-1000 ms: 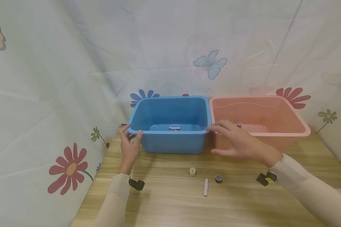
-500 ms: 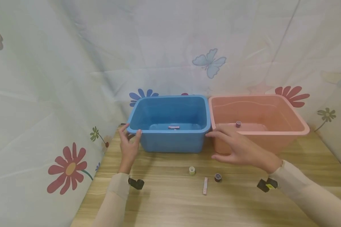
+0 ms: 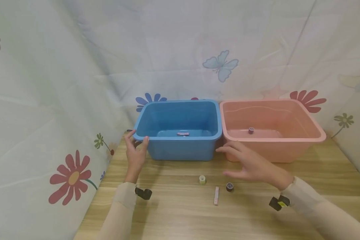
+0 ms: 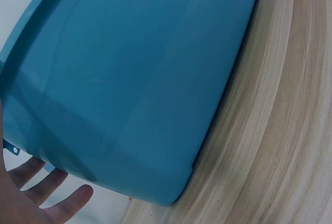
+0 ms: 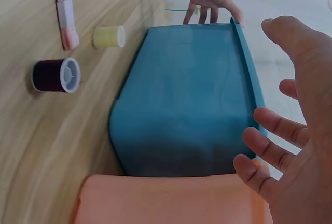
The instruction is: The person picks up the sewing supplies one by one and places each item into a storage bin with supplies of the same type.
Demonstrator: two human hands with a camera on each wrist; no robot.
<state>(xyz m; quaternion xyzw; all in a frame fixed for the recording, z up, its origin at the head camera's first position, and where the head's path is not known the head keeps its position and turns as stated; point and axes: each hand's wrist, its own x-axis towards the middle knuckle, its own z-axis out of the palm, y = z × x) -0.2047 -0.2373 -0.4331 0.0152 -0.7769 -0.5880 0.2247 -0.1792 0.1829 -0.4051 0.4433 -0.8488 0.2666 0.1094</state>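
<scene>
The left hand [image 3: 135, 158] is spread astride the front left corner of the blue bin [image 3: 180, 149], near the left edge of the table [image 3: 174, 213]; the right hand [image 3: 252, 165], fingers apart and holding nothing, is before the pink bin [image 3: 277, 151], just beside the blue. The blue bin contains a strip [image 3: 183, 134], the pink a small spool [image 3: 251, 130]. A yellow spool [image 3: 202, 180], ribbon [image 3: 216, 196] and dark spool [image 3: 229, 187] lie between bins and near side.

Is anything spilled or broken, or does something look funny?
Nothing stands out. The blue bin and pink bin stand upright, and the yellow spool, dark spool and pink ribbon bundle on the table look whole.
</scene>
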